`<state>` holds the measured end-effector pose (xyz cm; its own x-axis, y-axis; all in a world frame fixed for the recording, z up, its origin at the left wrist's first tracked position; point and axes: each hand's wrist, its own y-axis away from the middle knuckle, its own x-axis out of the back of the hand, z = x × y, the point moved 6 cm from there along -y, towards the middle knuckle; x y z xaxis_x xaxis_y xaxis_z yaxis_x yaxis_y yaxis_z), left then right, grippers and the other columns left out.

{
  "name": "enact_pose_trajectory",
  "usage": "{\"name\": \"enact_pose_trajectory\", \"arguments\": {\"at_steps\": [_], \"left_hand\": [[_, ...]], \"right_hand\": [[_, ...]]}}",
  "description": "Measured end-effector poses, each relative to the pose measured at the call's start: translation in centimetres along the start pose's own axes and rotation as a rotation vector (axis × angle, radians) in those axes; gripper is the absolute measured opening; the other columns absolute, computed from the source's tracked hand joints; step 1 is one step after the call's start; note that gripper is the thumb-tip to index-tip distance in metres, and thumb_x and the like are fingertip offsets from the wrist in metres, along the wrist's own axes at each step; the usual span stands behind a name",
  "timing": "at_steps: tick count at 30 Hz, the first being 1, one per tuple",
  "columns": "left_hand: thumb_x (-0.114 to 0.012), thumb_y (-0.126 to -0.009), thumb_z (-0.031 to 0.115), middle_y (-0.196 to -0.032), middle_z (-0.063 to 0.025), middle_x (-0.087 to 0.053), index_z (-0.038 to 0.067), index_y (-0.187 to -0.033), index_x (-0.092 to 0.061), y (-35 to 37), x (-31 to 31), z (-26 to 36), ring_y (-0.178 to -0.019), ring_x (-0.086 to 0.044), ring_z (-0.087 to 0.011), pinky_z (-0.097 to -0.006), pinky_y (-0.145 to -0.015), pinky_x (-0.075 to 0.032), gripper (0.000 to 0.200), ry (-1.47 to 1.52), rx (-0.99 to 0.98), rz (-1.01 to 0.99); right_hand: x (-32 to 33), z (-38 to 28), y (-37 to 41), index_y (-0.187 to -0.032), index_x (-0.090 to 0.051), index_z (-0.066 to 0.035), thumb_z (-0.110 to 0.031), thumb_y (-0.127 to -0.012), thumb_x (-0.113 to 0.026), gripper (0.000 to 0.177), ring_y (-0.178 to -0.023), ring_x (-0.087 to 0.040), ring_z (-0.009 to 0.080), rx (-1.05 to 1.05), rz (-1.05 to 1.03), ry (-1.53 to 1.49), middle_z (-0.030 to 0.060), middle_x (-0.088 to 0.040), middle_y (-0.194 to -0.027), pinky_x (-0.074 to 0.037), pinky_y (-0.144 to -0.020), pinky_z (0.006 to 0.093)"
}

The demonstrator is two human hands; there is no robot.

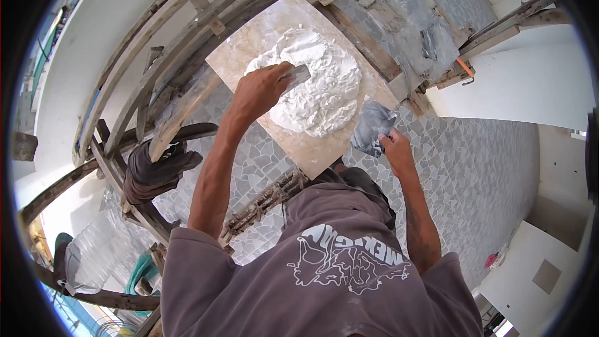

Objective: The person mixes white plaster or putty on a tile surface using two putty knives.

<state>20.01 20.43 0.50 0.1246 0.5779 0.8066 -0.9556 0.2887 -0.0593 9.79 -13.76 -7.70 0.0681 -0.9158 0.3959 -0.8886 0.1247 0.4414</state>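
The left hand (261,88) is closed around the handle of a putty knife (299,75), whose blade is pressed edge-on into the near side of a mound of white plaster (327,93). The mound is heaped toward the middle of a beige slab (234,56), so a bare margin is left all round and nothing spills off. The slab is laid across rough wooden scaffold poles (168,68), within reach of both arms (the patterned tiled floor (474,168) is seen well below).

The right hand (397,151) is clamped on the lower corner of a broad steel blade (373,126), smeared grey and white. It is held tilted just beside the slab's right edge, apparently kept near so that plaster can be passed onto it.

A dark cloth (159,168) is draped over a pole to the left, well apart from the plaster. How deep the knife is sunk cannot be told
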Motion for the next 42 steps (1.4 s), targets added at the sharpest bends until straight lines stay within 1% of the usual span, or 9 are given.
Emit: {"name": "enact_pose_trajectory", "arguments": {"at_steps": [5, 8, 11, 20, 25, 29, 32, 35, 42], "left_hand": [[-0.068, -0.089, 0.014, -0.094, -0.0070, -0.069, 0.008, -0.105, -0.069, 0.0, 0.3, 1.6, -0.088, -0.067, -0.0263, -0.0384, -0.076, -0.055, 0.017, 0.004, -0.263, -0.008], [-0.070, -0.084, 0.009, -0.090, -0.0045, -0.067, 0.009, -0.100, -0.070, 0.5, 0.5, 2.2, -0.086, -0.064, -0.0236, -0.0371, -0.076, -0.054, 0.016, 0.003, -0.372, 0.004], [-0.072, -0.081, 0.009, -0.092, -0.0026, -0.068, 0.011, -0.099, -0.070, 1.1, 0.9, 2.8, -0.089, -0.064, -0.0219, -0.0366, -0.078, -0.054, 0.018, -0.041, -0.419, 0.025], [-0.075, -0.077, 0.007, -0.099, -0.0007, -0.068, 0.013, -0.100, -0.070, 3.4, 1.8, 4.2, -0.097, -0.064, -0.0200, -0.0350, -0.083, -0.052, 0.024, -0.142, -0.497, 0.115], [-0.073, -0.082, 0.006, -0.096, -0.0052, -0.068, 0.010, -0.101, -0.069, 3.5, 2.6, 2.6, -0.093, -0.065, -0.0231, -0.0352, -0.079, -0.053, 0.020, -0.008, -0.347, 0.191], [-0.069, -0.086, 0.007, -0.094, -0.0113, -0.068, 0.004, -0.103, -0.067, 4.3, 2.4, -0.1, -0.085, -0.066, -0.0293, -0.0368, -0.074, -0.053, 0.018, 0.177, -0.097, 0.321], [-0.067, -0.089, 0.008, -0.094, -0.0158, -0.068, 0.001, -0.105, -0.065, 5.3, 2.3, -1.1, -0.080, -0.067, -0.0322, -0.0374, -0.070, -0.053, 0.017, 0.230, 0.052, 0.379], [-0.067, -0.090, 0.010, -0.094, -0.0181, -0.068, 0.000, -0.105, -0.065, 6.1, 1.7, -2.0, -0.077, -0.068, -0.0321, -0.0365, -0.068, -0.053, 0.018, 0.228, 0.131, 0.401], [-0.067, -0.091, 0.016, -0.091, -0.0190, -0.069, 0.002, -0.111, -0.063, 6.2, 0.6, -2.3, -0.075, -0.069, -0.0322, -0.0372, -0.065, -0.052, 0.024, 0.221, 0.205, 0.383]], "right_hand": [[0.0, -9.3, 1.1, -0.094, -0.057, 0.003, -0.012, -0.091, -0.056, 0.015, -0.074, -0.063, 0.0307, 0.163, -0.050, 0.392, 0.0179, -0.065, -0.085, -0.047, -0.069, 0.0402], [-0.6, -14.1, 1.7, -0.104, -0.060, 0.003, -0.007, -0.092, -0.054, 0.017, -0.082, -0.063, 0.0343, 0.563, 0.008, 0.617, 0.0192, -0.064, -0.090, -0.048, -0.072, 0.0415], [-1.5, -16.9, 2.0, -0.097, -0.060, -0.001, -0.002, -0.082, -0.055, 0.016, -0.087, -0.062, 0.0355, 0.748, 0.066, 0.692, 0.0153, -0.063, -0.090, -0.049, -0.076, 0.0465], [-6.1, -18.9, 0.1, -0.093, -0.061, -0.008, -0.004, -0.081, -0.058, 0.013, -0.088, -0.064, 0.0264, 0.976, -0.010, 1.245, 0.0090, -0.063, -0.091, -0.048, -0.076, 0.0370], [-6.1, -17.2, -2.0, -0.093, -0.061, -0.006, -0.010, -0.082, -0.059, 0.012, -0.089, -0.065, 0.0278, 0.796, -0.018, 1.136, 0.0124, -0.064, -0.090, -0.050, -0.075, 0.0411], [-3.6, -14.7, -2.5, -0.101, -0.062, -0.002, -0.008, -0.087, -0.055, 0.017, -0.090, -0.066, 0.0279, 0.441, -0.106, 0.862, 0.0135, -0.067, -0.099, -0.051, -0.079, 0.0409], [-0.7, -7.2, -3.7, -0.101, -0.062, 0.000, -0.009, -0.091, -0.056, 0.015, -0.086, -0.066, 0.0228, 0.064, -0.080, 0.385, 0.0120, -0.067, -0.098, -0.053, -0.079, 0.0402], [-0.5, 4.9, -3.1, -0.103, -0.060, 0.001, -0.007, -0.091, -0.058, 0.014, -0.084, -0.064, 0.0203, -0.293, -0.051, -0.361, 0.0097, -0.063, -0.094, -0.054, -0.074, 0.0404], [-6.6, 10.2, 0.1, -0.107, -0.056, 0.002, -0.005, -0.091, -0.058, 0.018, -0.082, -0.063, 0.0215, -0.444, 0.051, -0.480, 0.0097, -0.058, -0.093, -0.055, -0.070, 0.0404]]}}
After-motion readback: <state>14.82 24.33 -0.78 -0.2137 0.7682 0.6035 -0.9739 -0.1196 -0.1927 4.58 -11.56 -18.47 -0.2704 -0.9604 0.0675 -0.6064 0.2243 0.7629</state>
